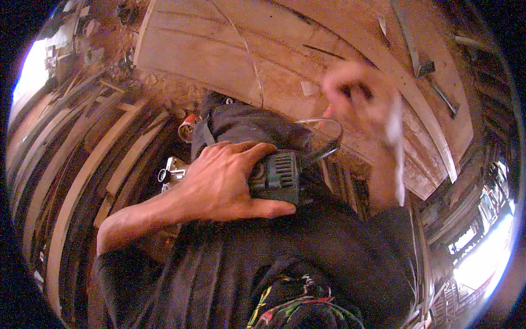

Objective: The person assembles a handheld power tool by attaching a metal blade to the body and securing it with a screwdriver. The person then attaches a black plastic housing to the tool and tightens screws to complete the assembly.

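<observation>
My left hand [219,181] is closed over a dark grey-green power tool [282,174] with vent slots at its end. The thumb lies along its near side, the fingers over its far side. A silver metal part [174,173] shows to the left of that hand; whether it belongs to the tool is hidden. The tool lies against my lap, by dark cloth [246,123]. A dark cord end [327,151] leaves its right side. My right hand [359,96] is raised to the right over the board, smeared by motion. A small red piece [327,114] shows beside it.
A large curved wooden board [192,38] spreads ahead, dusted with sawdust. A hammer [442,96] lies on wood at the far right. Curved wooden strips [82,192] stand stacked at left. A thin cable [249,52] crosses the board; an orange-red round thing [188,127] sits near the cloth.
</observation>
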Action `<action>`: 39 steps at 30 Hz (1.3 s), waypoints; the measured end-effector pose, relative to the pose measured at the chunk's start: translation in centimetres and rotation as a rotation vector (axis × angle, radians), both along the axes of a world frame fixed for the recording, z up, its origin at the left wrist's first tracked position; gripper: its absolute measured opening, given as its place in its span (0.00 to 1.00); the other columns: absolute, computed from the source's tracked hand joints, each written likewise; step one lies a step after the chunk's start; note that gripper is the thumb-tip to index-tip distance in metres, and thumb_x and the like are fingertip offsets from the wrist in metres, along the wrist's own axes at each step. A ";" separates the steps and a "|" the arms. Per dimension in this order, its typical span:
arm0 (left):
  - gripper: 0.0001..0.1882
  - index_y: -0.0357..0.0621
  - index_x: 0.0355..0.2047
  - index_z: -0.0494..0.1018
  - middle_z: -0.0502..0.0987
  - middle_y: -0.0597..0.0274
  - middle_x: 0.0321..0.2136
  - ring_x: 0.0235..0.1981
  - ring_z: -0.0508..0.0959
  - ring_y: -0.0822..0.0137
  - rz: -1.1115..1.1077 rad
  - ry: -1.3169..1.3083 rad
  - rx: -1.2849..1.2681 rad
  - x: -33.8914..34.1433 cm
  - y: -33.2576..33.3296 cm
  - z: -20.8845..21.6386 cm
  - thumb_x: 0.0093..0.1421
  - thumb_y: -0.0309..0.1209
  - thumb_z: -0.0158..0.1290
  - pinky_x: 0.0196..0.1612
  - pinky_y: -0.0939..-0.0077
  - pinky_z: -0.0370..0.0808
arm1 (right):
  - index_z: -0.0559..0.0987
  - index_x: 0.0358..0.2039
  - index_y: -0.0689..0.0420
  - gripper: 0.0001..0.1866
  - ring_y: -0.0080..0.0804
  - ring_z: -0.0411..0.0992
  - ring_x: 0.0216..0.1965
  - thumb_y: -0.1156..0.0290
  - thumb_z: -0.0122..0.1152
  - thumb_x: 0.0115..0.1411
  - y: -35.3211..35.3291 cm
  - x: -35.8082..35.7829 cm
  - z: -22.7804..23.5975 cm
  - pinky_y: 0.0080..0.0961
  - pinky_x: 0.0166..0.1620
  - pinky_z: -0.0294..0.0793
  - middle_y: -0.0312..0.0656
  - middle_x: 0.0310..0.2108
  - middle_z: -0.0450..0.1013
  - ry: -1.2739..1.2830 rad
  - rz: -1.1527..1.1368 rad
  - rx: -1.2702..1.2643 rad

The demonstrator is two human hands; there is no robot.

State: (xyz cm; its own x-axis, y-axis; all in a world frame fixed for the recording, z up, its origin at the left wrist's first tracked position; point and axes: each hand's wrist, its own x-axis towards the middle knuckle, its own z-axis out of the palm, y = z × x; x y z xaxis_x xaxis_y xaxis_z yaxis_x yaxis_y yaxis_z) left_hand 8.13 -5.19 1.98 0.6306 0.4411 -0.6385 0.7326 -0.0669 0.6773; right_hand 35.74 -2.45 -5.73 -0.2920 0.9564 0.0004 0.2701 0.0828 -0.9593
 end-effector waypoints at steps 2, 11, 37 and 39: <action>0.55 0.31 0.57 0.72 0.79 0.41 0.50 0.50 0.79 0.43 -0.002 0.030 -0.017 0.2 0.0 0.3 0.44 0.70 0.62 0.54 0.52 0.74 | 0.82 0.33 0.56 0.08 0.28 0.78 0.29 0.77 0.71 0.52 -2.7 0.6 3.2 0.24 0.31 0.77 0.41 0.29 0.78 0.107 0.135 0.086; 0.55 0.31 0.56 0.73 0.80 0.41 0.49 0.49 0.80 0.43 -0.040 0.013 -0.030 0.3 -0.2 0.4 0.44 0.71 0.62 0.53 0.52 0.74 | 0.79 0.32 0.51 0.11 0.40 0.78 0.31 0.71 0.72 0.48 -6.2 -0.9 6.4 0.35 0.32 0.79 0.38 0.32 0.75 -0.071 0.349 0.116; 0.57 0.29 0.55 0.72 0.80 0.37 0.45 0.47 0.81 0.42 -0.045 0.026 0.060 1.1 -0.7 0.6 0.45 0.73 0.59 0.52 0.52 0.75 | 0.82 0.32 0.57 0.09 0.39 0.80 0.30 0.67 0.74 0.56 -8.0 -2.0 7.4 0.32 0.34 0.79 0.41 0.30 0.80 -0.077 0.141 -0.203; 0.57 0.29 0.55 0.72 0.80 0.37 0.45 0.47 0.81 0.42 -0.049 0.028 0.055 1.1 -0.7 0.5 0.45 0.74 0.59 0.53 0.52 0.75 | 0.83 0.33 0.56 0.09 0.38 0.81 0.30 0.68 0.74 0.55 -8.2 -2.1 7.3 0.31 0.34 0.79 0.41 0.30 0.81 -0.061 0.062 -0.253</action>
